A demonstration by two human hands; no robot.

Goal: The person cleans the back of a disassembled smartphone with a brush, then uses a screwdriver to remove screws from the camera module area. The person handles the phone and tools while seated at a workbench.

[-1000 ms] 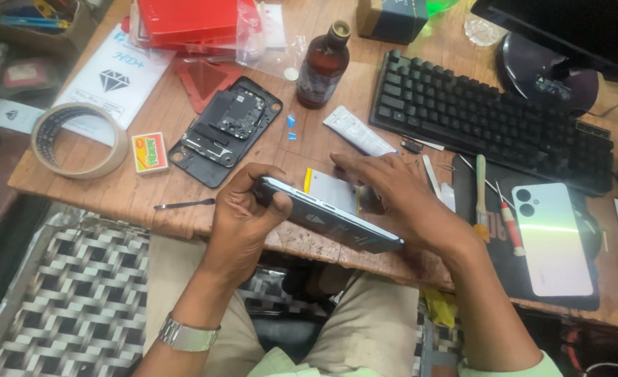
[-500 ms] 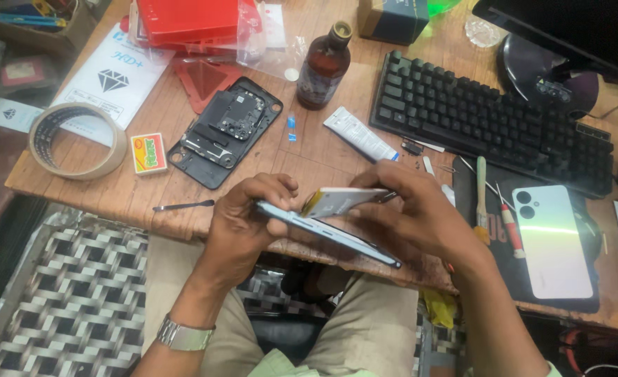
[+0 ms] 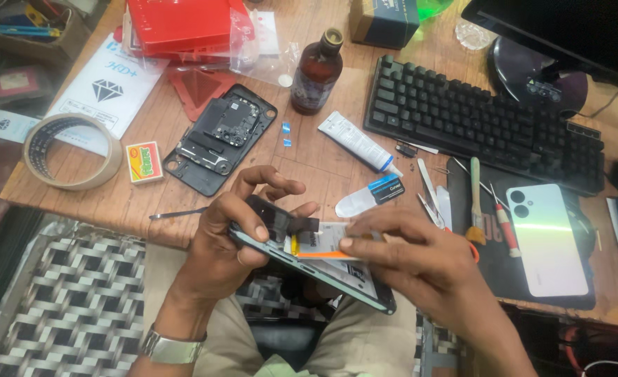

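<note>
My left hand [image 3: 232,237] grips the left end of an opened phone body [image 3: 323,269], held tilted over the table's front edge above my lap. My right hand [image 3: 413,262] rests on the flat white battery [image 3: 323,244] with an orange strip, fingertips pinching its edge inside the phone body. A black flex part [image 3: 274,218] sits by my left thumb.
On the wooden table [image 3: 323,164]: a black inner phone frame [image 3: 218,139], brown bottle [image 3: 316,70], white glue tube [image 3: 354,139], tape roll [image 3: 71,150], black keyboard [image 3: 483,122], pale green phone back cover [image 3: 546,237] on a dark mat, brush and small screwdriver [image 3: 504,227], red boxes [image 3: 183,24].
The phone body has tipped flatter toward me. The battery, lifted clear half a second ago, now lies against the phone under my right fingers. My left fingers have spread.
</note>
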